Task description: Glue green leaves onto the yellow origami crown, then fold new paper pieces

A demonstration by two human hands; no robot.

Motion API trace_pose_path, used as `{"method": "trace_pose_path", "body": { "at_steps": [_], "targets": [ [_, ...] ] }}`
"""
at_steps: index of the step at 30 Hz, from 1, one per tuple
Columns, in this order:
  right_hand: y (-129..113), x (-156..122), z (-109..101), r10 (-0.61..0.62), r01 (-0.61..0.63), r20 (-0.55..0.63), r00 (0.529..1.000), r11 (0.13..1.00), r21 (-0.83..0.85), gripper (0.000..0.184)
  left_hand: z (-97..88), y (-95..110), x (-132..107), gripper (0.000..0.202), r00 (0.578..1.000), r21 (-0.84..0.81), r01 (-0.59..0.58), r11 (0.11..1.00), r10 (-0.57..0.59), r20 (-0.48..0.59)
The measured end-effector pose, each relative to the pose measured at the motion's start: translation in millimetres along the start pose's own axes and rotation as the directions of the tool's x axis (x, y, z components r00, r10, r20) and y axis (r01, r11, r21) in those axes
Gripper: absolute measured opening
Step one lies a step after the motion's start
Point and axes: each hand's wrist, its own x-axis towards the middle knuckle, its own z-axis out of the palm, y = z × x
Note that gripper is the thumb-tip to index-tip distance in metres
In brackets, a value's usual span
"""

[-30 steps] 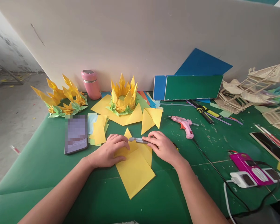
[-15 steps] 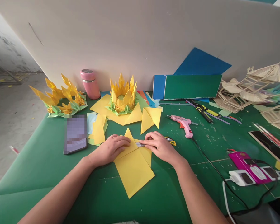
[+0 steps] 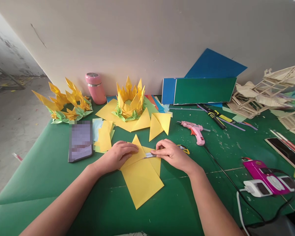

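Observation:
A folded yellow paper sheet [image 3: 141, 178] lies on the green table cover [image 3: 51, 177] in front of me. My left hand [image 3: 117, 156] presses flat on the sheet's left part, fingers together. My right hand [image 3: 170, 153] is closed round a utility knife [image 3: 184, 150] with a yellow handle; its grey blade [image 3: 149, 155] lies along the fold of the paper, pointing left toward my left fingertips.
Behind stand a yellow paper crown [image 3: 130, 98], paper flowers [image 3: 65, 103], a pink bottle [image 3: 95, 88], loose yellow triangles [image 3: 159, 124] and a phone [image 3: 80, 140]. To the right lie a pink glue gun [image 3: 195, 131], coloured sheets [image 3: 202, 90], wooden stick models [image 3: 265, 95] and a power strip [image 3: 263, 186].
The knife blade has slid right along the fold, drawn back with my right hand. My left hand stays pressed on the paper.

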Motion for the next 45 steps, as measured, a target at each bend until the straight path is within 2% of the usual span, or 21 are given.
{"method": "trace_pose_path", "body": {
  "at_steps": [7, 12, 19, 25, 38, 45],
  "targets": [
    [-8, 4, 8, -0.018, 0.019, -0.026, 1.0, 1.0, 0.014, 0.023, 0.8, 0, 0, 0.028, 1.0, -0.006, 0.006, 1.0, -0.007, -0.02],
    [-3, 2, 9, -0.024, 0.026, -0.031, 0.999, 0.996, 0.09, 0.017, -0.8, 2, 0, 0.027, 1.0, -0.012, 0.014, 1.0, -0.014, 0.0],
    [-7, 4, 12, -0.059, 0.063, -0.049, 0.997, 0.993, 0.101, 0.017, 0.5, 1, -1, 0.028, 0.999, -0.042, 0.028, 0.999, -0.027, 0.02],
    [-14, 3, 12, -0.043, 0.044, -0.01, 0.999, 0.992, 0.115, 0.017, 1.6, 1, -2, 0.027, 0.999, -0.061, 0.045, 0.997, -0.044, 0.019],
    [-23, 6, 17, -0.084, 0.086, -0.029, 0.996, 0.993, 0.08, 0.019, 0.7, 2, -1, 0.029, 0.999, -0.083, 0.049, 0.995, -0.047, 0.019],
    [-27, 7, 17, -0.071, 0.071, 0.0, 0.997, 0.993, 0.097, 0.017, 0.0, 2, -1, 0.026, 0.999, -0.079, 0.05, 0.996, -0.05, 0.011]
  ]
}}
